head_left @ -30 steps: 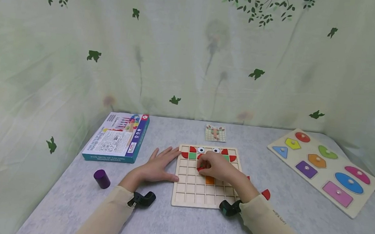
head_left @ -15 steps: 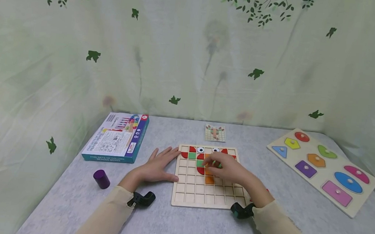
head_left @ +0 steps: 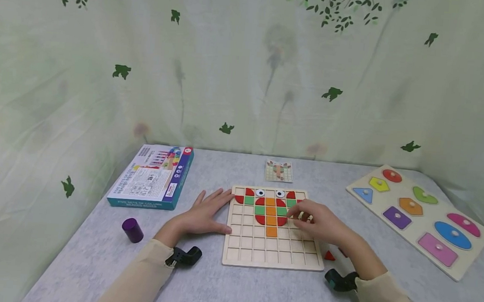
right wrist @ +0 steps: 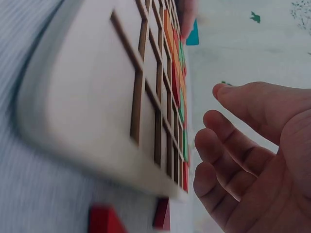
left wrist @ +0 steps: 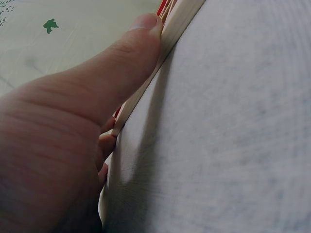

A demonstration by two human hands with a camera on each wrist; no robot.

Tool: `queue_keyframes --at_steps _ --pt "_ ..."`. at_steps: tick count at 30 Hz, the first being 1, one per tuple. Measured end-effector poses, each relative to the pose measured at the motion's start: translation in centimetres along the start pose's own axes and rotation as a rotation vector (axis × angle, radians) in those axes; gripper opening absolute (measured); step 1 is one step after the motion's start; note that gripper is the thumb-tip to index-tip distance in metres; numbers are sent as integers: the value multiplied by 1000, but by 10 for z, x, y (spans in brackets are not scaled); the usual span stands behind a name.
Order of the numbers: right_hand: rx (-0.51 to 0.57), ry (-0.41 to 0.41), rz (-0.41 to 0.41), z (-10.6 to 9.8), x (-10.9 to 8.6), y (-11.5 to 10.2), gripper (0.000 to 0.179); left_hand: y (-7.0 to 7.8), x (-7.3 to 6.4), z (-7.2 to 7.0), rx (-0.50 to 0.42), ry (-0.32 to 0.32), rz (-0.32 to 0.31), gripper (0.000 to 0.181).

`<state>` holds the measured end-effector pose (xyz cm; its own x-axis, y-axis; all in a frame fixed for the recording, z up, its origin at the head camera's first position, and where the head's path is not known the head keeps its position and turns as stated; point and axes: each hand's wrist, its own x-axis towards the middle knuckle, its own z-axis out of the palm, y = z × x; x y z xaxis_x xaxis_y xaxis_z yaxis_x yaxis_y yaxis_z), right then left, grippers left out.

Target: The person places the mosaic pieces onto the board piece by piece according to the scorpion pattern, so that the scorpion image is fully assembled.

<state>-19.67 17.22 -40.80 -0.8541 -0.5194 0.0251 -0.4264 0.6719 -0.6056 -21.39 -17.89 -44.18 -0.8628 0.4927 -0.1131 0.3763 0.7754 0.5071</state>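
Note:
A wooden grid board point(head_left: 242, 255) lies on the table, with red, green and orange flat pieces and two eye pieces set in its upper squares. An orange square point(head_left: 271, 231) is lowest in the middle column. My left hand point(head_left: 203, 216) rests against the board's left edge, fingers spread, its thumb point(left wrist: 131, 53) touching the rim in the left wrist view. Over the board's right side hovers my right hand point(head_left: 321, 222), its fingers point(right wrist: 218, 145) loosely bent and holding nothing in the right wrist view. Red pieces point(head_left: 329, 256) lie beside the board's right edge, one partly hidden by the wrist.
Behind the board lies a small pattern card point(head_left: 279, 171). To the left are a flat box point(head_left: 150, 177) and a purple cylinder point(head_left: 132, 230). A shape puzzle board point(head_left: 424, 222) lies at the right. A printed cloth point(head_left: 248, 75) hangs behind the table.
My right hand has moved rightward across the board, uncovering red, green and orange pieces in the middle columns. The left hand has stayed at the left edge.

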Motion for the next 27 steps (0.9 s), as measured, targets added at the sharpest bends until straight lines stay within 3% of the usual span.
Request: queue_keyframes --at_steps 13,27 --pt "55 -54 159 -25 -33 31 24 1 0 -1 -2 -1 3 100" --pt "107 -192 223 -45 -53 57 29 2 0 -1 -7 -5 2 100"
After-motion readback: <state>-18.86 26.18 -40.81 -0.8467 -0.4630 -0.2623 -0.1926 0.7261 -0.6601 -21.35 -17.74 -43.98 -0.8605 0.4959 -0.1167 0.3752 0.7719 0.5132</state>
